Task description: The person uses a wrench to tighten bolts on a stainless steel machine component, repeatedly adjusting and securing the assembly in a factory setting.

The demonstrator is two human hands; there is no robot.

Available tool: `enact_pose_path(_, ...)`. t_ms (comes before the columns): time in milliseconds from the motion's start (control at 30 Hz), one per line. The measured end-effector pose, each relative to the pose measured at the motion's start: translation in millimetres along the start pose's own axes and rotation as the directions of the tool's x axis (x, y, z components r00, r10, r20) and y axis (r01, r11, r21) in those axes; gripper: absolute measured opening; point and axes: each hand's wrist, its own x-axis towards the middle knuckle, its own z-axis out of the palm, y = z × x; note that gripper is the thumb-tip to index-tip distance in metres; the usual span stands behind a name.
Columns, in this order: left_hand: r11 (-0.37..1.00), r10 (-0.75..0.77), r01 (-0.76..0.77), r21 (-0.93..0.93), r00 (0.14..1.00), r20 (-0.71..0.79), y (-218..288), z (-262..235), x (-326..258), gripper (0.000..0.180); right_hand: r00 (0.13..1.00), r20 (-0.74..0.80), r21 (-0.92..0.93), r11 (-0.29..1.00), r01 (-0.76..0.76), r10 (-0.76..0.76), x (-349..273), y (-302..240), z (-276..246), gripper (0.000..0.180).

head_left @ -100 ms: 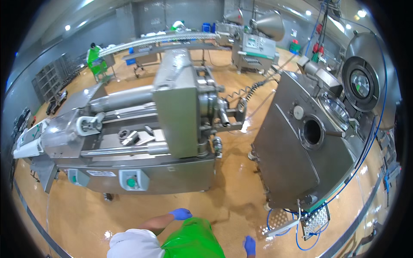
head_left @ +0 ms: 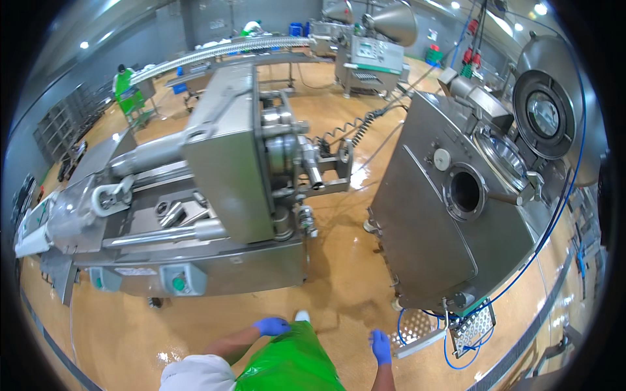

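Observation:
My left hand [head_left: 272,326], in a blue glove, lies across the upper edge of my green apron [head_left: 293,358]. Its fingers look loosely stretched, with nothing visible in them. Out to the right, my right hand [head_left: 380,347], gloved in blue as well, is raised over the floor with its fingers slightly apart and holds nothing I can see. Neither hand touches a machine. Ahead on the left stands a long steel machine [head_left: 228,156] with bars and a green push button. Nearest my right hand is a tilted steel cabinet machine [head_left: 443,215] with a round port.
A perforated steel step [head_left: 475,329] and blue hoses [head_left: 450,358] lie at the right machine's foot. A large round lid [head_left: 544,111] stands raised above it. Farther back are a conveyor [head_left: 222,52] and a person in green [head_left: 128,91]. The tan floor [head_left: 339,260] looks wet.
The machines have shifted left in view. My right hand has risen and more of its forearm shows. A white shoe tip now appears beyond the apron.

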Motion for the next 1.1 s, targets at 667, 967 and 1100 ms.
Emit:
enact_pose_path(667,0.915,-0.101,-0.071,-0.396,0.913,-0.396,115,-138,190,0.054,0.692,0.613,-0.196,0.775,0.601,-0.381,298,-417,59,0.027)
enact_pose_path(967,-0.019,-0.340,-0.356,-0.934,0.881,-0.329,259,-218,117,0.054,0.179,0.926,0.167,0.786,0.595,-0.332,280,-494,116,0.017)
enact_pose_path(1100,0.117,-0.559,-0.552,-0.826,0.651,-0.514,310,-261,88,0.039,0.173,0.957,0.115,0.850,0.514,-0.234,280,-485,113,0.018)
